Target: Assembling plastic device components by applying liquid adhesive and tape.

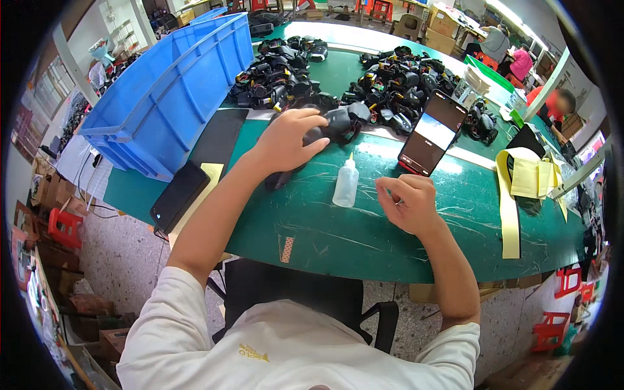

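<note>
My left hand (290,142) reaches to the near edge of the heaped parts. Its fingers and thumb are around a black plastic part (314,134), mostly hidden beneath the hand. Another black moulded part (348,120) lies just beyond the fingertips. Above the green tabletop, my right hand (413,205) is closed with curled fingers; whatever it may hold is too small to make out. Between the hands stands a translucent squeeze bottle (346,184) with a yellowish nozzle tip. A lit smartphone (432,133) is propped upright just beyond my right hand.
Black parts with coloured wires form a left heap (276,71) and a right heap (406,84). A large blue crate (175,91) stands at the left, near a dark phone (181,197). Yellow tape strips (510,214) lie at the right. Other people sit in the far right background.
</note>
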`<act>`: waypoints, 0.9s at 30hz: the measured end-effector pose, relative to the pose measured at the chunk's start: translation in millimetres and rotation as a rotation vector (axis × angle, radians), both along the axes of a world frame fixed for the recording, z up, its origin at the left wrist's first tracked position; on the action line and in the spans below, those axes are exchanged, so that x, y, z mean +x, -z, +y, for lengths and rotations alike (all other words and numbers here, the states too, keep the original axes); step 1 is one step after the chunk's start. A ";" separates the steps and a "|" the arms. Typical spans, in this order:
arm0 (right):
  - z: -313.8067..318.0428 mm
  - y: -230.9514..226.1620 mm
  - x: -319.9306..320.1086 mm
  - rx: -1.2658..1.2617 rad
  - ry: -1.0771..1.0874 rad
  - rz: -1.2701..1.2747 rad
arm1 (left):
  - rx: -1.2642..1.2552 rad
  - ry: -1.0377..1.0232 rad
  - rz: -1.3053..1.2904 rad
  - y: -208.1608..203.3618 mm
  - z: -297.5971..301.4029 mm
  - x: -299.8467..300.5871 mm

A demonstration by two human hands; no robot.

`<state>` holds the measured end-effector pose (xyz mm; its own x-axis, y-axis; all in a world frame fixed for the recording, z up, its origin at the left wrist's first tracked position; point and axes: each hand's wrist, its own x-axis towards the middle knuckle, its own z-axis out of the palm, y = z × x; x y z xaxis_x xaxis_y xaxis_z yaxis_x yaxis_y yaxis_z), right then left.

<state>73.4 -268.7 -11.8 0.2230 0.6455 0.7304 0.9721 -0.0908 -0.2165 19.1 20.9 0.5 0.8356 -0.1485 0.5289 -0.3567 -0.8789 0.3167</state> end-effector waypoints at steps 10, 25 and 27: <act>-3.3 -2.0 8.4 0.137 0.100 -0.146 | 0.057 0.034 0.034 19.7 4.8 -14.1; -0.1 1.3 14.6 0.191 0.085 -0.186 | 0.175 0.045 0.055 11.6 8.4 -16.5; -0.4 2.3 14.0 0.200 0.082 -0.170 | 0.181 0.043 0.045 12.9 8.2 -14.8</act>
